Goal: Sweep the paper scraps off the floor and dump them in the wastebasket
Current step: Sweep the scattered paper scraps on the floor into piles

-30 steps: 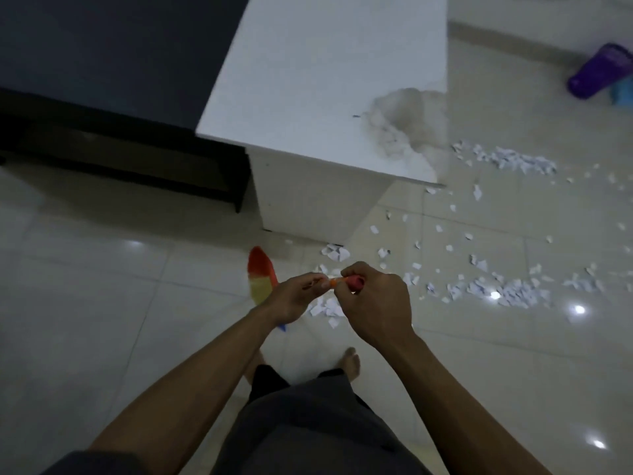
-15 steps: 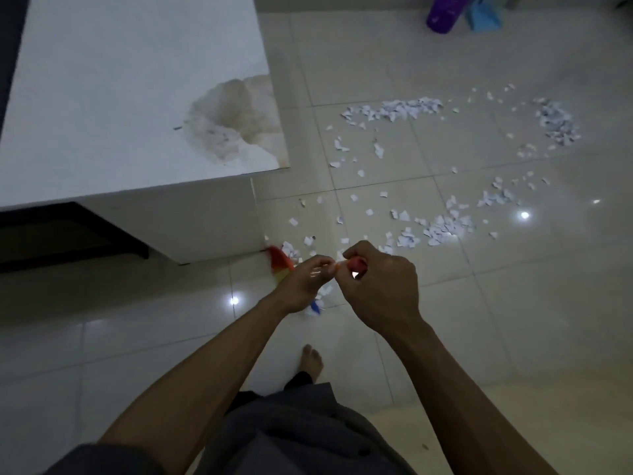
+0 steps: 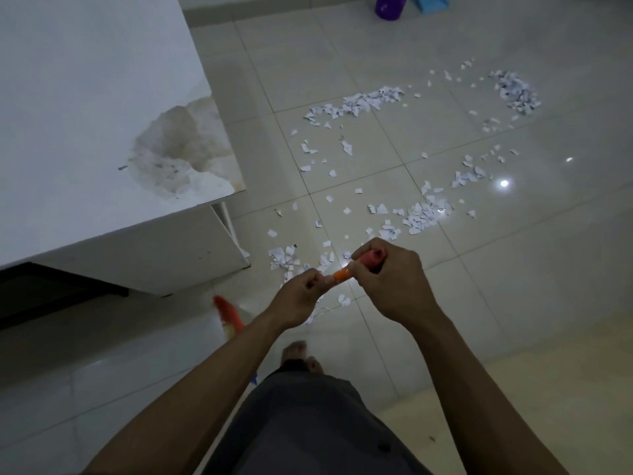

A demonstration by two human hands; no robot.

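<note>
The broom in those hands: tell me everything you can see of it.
The broom has a slim orange handle, plastic by its look, with a reddish grip end. The right hand grips that end; the left hand holds the handle just below. It slants down-left, mostly hidden behind the left arm. Its blurred head shows red and yellow bristles near a corner of the white cabinet; floor contact is unclear.

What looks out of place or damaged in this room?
Torn paper scraps lie scattered in several loose piles across the tiled floor. The white table has a brownish, rough patch near its corner, where the surface looks worn or stained.
</note>
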